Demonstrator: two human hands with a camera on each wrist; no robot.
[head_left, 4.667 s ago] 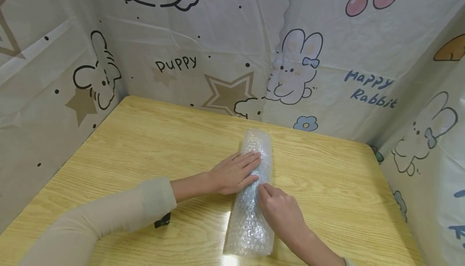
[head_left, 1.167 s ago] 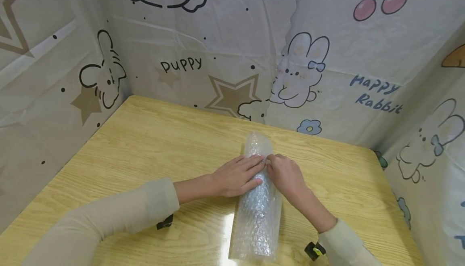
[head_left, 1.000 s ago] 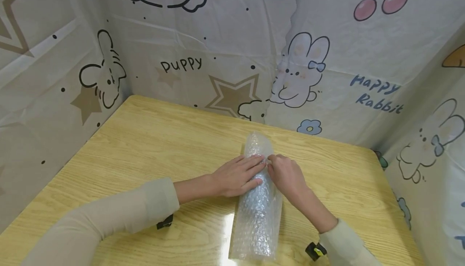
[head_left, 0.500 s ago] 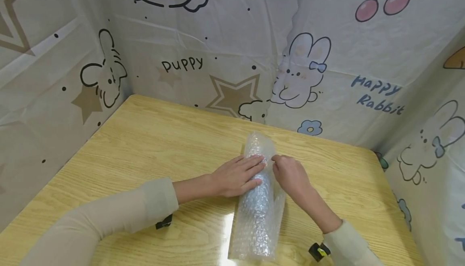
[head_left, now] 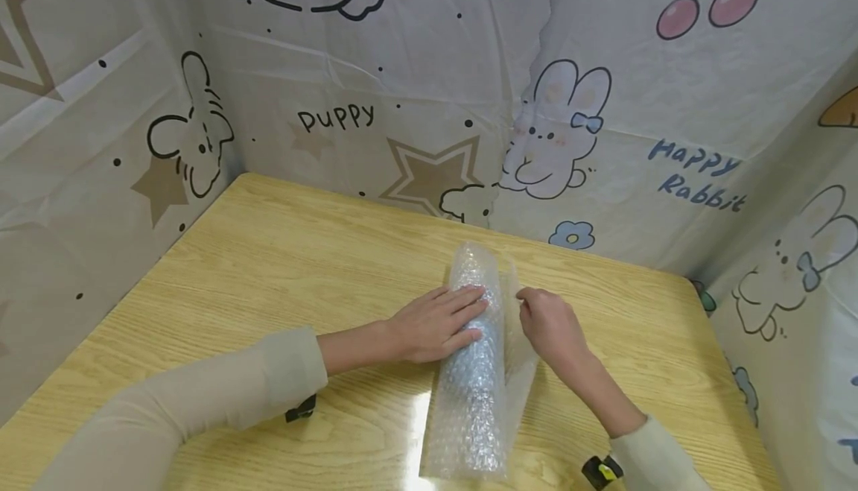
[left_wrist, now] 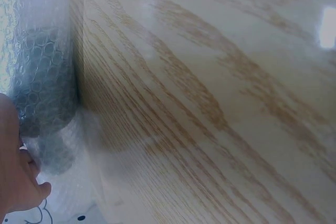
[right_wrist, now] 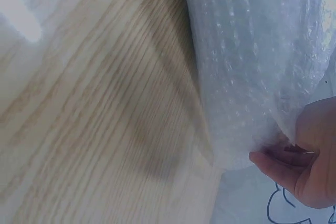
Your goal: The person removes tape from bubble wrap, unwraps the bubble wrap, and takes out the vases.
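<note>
The person's left hand rests, fingers extended and gripping nothing, across 1 bubble-wrap roll lying on the wooden table; the right hand pinches its loose flap along the right side

table; yellow wood grain, glossy; lying on it: bubble-wrap roll

Toward the table's left edge, a plain, softly creased beige sleeve ends in a broad, straight, grey-green cuff with a small black block below, while toward the right edge a matching pale sleeve has a boxy black piece beside it, marked yellow.
</note>
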